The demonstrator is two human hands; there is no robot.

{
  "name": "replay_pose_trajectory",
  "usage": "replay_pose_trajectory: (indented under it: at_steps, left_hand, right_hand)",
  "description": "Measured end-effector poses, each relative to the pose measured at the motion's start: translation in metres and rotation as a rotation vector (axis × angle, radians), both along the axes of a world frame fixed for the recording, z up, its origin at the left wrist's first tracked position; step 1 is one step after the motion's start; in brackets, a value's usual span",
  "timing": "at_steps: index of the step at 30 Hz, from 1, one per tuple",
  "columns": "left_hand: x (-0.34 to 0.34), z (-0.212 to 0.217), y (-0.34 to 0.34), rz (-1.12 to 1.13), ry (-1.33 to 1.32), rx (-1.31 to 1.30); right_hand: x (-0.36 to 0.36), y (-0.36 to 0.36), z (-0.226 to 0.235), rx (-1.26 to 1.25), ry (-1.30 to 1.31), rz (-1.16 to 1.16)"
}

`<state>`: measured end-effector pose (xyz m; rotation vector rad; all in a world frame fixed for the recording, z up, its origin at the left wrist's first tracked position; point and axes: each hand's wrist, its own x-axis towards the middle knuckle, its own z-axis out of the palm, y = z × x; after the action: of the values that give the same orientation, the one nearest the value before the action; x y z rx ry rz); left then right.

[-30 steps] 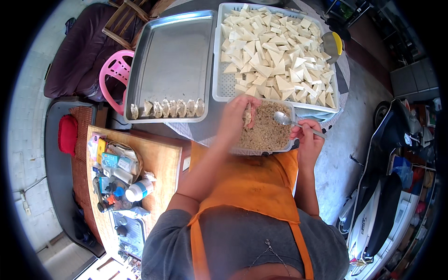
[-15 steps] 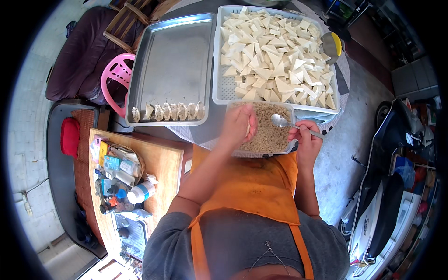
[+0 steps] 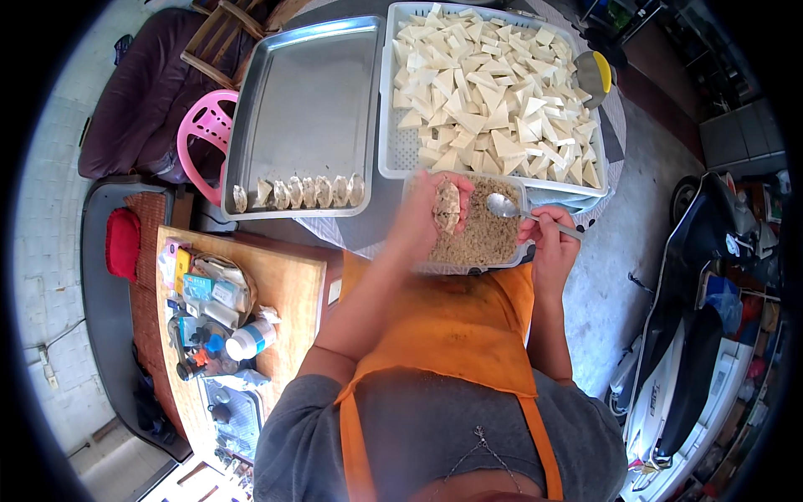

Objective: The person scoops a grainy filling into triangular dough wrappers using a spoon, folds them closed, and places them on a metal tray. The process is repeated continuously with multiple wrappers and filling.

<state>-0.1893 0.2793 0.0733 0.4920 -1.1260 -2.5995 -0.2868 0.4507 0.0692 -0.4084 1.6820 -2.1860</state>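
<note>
My left hand (image 3: 421,211) is closed around a tofu triangle (image 3: 447,207), whose visible face is covered with minced filling. It hovers over the left side of a pale plastic tub (image 3: 464,269) of greyish-brown minced filling (image 3: 483,245). In my right hand (image 3: 553,243), at the tub's right edge, a metal spoon (image 3: 503,206) points left over the filling. Plain tofu triangles (image 3: 493,100) are heaped in a white plastic crate (image 3: 388,125) beyond the tub. To the left, a metal tray (image 3: 305,100) carries a row of several filled tofu pieces (image 3: 309,192) along its near edge.
A grey-and-yellow rounded tool (image 3: 596,77) rests at the crate's right edge. Left of the tray is a pink chair (image 3: 205,125). A wooden cabinet (image 3: 288,293) with bottles and boxes stands at my left, and a scooter (image 3: 682,351) is parked at my right.
My left hand has turned, bringing the filling-covered face of the tofu into view. The spoon stays over the tub, with my right hand nearly in place.
</note>
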Motion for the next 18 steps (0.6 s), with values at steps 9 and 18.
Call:
replay_pose_trajectory:
  at_steps: [9, 18]
  left_hand:
    - [0.004, 0.000, 0.002, 0.079, -0.077, -0.233]
    - [0.021, 0.002, -0.019, 0.120, -0.072, 0.054]
  right_hand:
    - [0.002, -0.001, -0.002, 0.053, 0.005, -0.025]
    - [-0.001, 0.000, -0.012, 0.057, 0.011, 0.014]
